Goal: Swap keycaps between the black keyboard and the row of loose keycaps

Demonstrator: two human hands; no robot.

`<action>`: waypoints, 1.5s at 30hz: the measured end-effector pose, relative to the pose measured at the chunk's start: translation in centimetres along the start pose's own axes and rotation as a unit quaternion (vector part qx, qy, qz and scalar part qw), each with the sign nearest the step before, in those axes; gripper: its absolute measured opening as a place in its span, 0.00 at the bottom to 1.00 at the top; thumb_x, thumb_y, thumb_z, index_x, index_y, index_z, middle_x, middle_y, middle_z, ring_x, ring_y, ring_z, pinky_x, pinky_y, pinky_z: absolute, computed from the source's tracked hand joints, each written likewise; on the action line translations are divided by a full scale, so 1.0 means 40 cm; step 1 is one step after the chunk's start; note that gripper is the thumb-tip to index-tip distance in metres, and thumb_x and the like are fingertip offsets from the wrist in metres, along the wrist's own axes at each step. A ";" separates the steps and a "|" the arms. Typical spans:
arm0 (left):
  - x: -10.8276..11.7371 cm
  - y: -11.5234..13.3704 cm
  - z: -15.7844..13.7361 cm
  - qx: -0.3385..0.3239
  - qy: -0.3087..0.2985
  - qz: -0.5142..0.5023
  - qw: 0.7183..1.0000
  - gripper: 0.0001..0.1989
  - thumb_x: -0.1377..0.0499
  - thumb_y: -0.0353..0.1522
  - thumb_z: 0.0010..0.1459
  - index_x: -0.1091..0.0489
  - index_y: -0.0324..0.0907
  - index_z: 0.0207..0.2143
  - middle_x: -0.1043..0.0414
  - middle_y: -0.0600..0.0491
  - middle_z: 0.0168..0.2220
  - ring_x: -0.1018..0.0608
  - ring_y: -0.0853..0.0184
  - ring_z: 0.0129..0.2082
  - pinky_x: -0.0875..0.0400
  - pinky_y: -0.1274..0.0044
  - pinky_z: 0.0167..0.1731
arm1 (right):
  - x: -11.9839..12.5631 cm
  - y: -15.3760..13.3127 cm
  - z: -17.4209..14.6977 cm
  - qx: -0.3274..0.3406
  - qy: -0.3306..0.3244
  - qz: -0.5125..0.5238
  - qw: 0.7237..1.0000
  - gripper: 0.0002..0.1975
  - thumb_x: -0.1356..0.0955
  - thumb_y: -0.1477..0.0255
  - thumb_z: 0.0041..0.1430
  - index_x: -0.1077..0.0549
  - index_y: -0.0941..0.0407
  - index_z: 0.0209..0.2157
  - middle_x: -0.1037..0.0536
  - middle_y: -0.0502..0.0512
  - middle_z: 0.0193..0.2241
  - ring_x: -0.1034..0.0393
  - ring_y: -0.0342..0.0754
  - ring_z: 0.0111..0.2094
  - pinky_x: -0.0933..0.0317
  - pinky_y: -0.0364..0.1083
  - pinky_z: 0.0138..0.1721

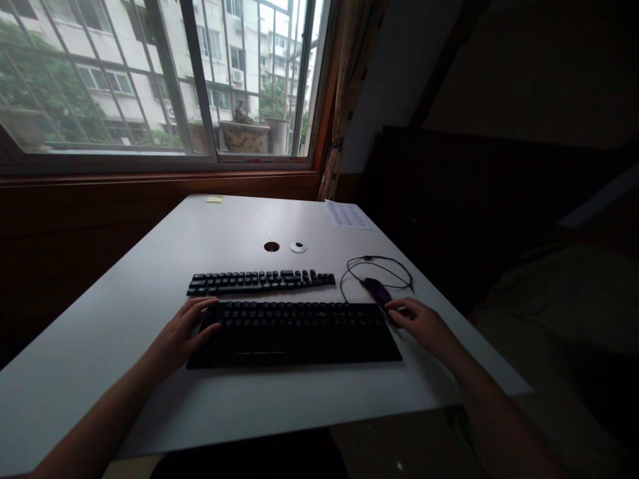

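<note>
A wide black keyboard (pixel 309 342) with a touchpad strip along its front lies flat on the white desk. My left hand (pixel 182 332) rests at its left end, with the fingers spread over the back left corner and the thumb on the keys. At the right end is my right hand (pixel 417 322), its fingers bent and slightly apart beside the keyboard's edge. They are close to a dark purple computer mouse (pixel 378 291); whether they touch it I cannot tell. Behind the keyboard, black keycaps (pixel 259 281) stand in rows, like a second, narrower keyboard.
The mouse's black cable (pixel 394 258) loops behind it. Farther back on the desk (pixel 239 223) are a round hole (pixel 271 247), a white ring-shaped cover (pixel 298 247), a yellow note (pixel 214 199) and a printed sheet (pixel 348 215). A barred window (pixel 249 86) is beyond.
</note>
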State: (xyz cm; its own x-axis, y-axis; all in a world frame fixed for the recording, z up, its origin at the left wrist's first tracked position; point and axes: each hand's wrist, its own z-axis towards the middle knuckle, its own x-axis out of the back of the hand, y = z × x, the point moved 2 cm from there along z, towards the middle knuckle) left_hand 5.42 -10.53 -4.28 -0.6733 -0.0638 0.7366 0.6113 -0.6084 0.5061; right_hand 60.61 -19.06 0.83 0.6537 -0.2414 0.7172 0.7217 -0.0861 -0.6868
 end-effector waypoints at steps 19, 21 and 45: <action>0.000 0.001 0.002 0.016 -0.003 -0.008 1.000 0.25 0.43 0.48 0.66 0.36 0.49 0.61 0.33 0.45 0.59 0.26 0.52 0.59 0.29 0.57 0.59 | -0.043 0.016 -0.067 0.013 0.052 -0.006 0.999 0.15 0.31 0.60 0.54 0.18 0.52 0.38 0.18 0.57 0.42 0.22 0.57 0.43 0.28 0.52 0.42; 0.000 0.001 0.002 0.018 -0.005 -0.006 1.000 0.26 0.43 0.49 0.66 0.36 0.48 0.61 0.33 0.45 0.59 0.26 0.52 0.59 0.29 0.57 0.59 | -0.047 0.016 -0.068 -0.001 0.064 -0.008 0.998 0.16 0.30 0.59 0.54 0.18 0.52 0.39 0.17 0.57 0.42 0.22 0.57 0.42 0.28 0.52 0.44; 0.003 0.009 0.003 0.013 -0.003 -0.003 1.000 0.25 0.43 0.49 0.66 0.35 0.49 0.60 0.32 0.45 0.59 0.25 0.53 0.58 0.28 0.58 0.58 | -0.077 0.020 -0.107 -0.064 0.139 0.015 0.988 0.18 0.30 0.55 0.55 0.18 0.53 0.38 0.15 0.56 0.38 0.21 0.57 0.39 0.31 0.50 0.40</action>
State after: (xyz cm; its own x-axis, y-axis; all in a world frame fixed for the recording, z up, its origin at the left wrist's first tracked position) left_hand 5.58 -10.65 -3.95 -0.6751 -0.0549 0.7357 0.6176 -0.5875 0.5229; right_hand 58.23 -22.52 -2.44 0.5738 -0.5012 0.6478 0.6567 -0.1911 -0.7295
